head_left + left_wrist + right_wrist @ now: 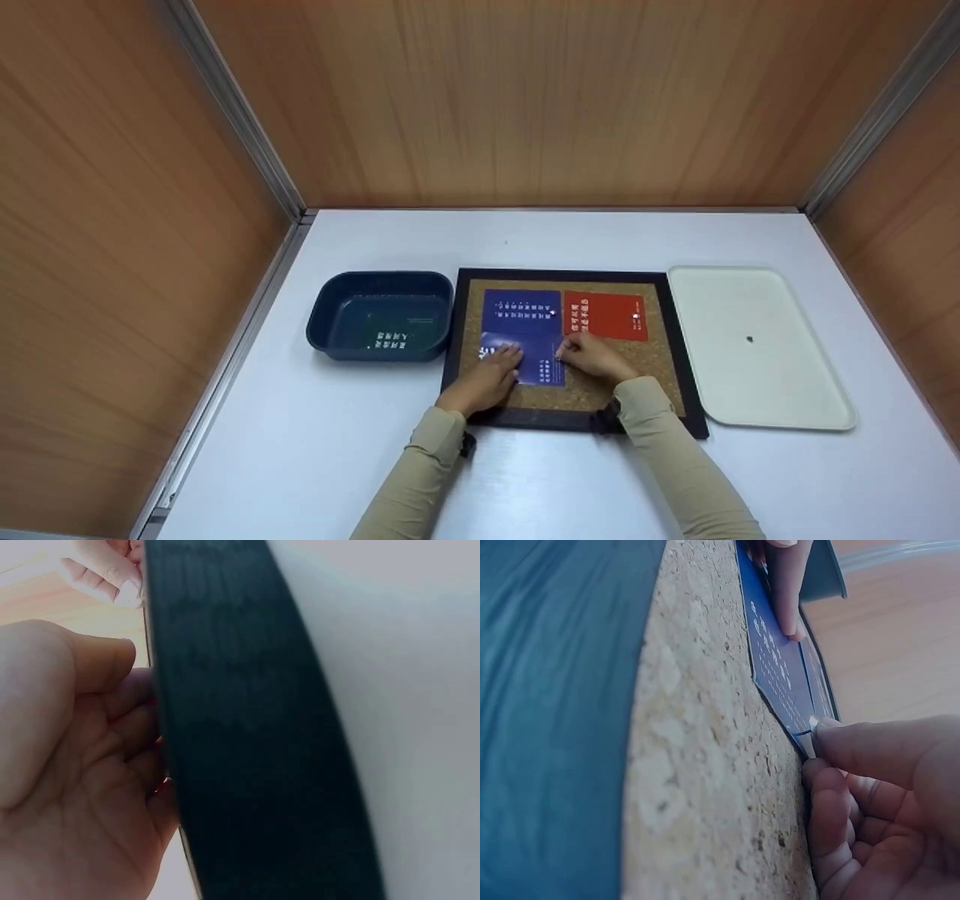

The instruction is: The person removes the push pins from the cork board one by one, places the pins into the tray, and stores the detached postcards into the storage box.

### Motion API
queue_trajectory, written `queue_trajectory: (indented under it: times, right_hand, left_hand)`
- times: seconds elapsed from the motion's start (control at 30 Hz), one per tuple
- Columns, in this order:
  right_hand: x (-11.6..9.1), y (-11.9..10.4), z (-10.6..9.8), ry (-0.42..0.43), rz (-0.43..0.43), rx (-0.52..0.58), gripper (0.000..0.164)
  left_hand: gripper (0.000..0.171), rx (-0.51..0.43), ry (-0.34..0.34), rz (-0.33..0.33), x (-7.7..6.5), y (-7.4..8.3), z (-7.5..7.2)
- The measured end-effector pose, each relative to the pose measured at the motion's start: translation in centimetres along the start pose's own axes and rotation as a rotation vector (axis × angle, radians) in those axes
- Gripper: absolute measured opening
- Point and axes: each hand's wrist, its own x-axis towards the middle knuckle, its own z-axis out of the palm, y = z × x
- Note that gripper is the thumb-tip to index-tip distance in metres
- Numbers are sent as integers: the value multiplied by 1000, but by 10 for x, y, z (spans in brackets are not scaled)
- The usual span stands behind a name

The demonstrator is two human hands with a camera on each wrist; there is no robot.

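Fingers (pixel 826 791) of the right hand (pixel 598 357) pinch a small pale pin-like piece (pixel 808 744), thumb against curled forefinger, at the right edge of the lower blue card (pixel 536 360). We cannot tell whether its tip has entered the corkboard (pixel 661 360), since the pinch hides most of it. We note the card's long axis, left to right across the board, so that the pinch meets a short side, away from the near corner. The left hand (pixel 484 377) lies over the middle of the same card, its fingers extended and pressed down; from them, the pinched piece lies to the right, near but apart. Of the two hands, the right is the nearer to this edge. We judge the relation that matters most to be that of piece to margin: just inside the edge, it bears on the card; beyond it, on cork alone. Above the lower card we see the upper blue card (pixel 517 309) and, to the right, the red card (pixel 611 322). On the counter (pixel 375 465), the pale tray (pixel 780 382) adjoins the board's right side.
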Motion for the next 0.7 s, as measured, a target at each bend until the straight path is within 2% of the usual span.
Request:
queue_trajectory:
  times: [0.33,0.47,0.7]
  right_hand:
    - [0,1,0,-14,-10,25,15]
    - [0,1,-1,-14,-38,6,16]
    - [0,0,0,-15,-32,-3,16]
  left_hand:
    - [46,-11,-7,3,0,1,-1]
    - [45,-20,-11,6,1,1,-1]
    - [46,0,-9,-3,2,1,0]
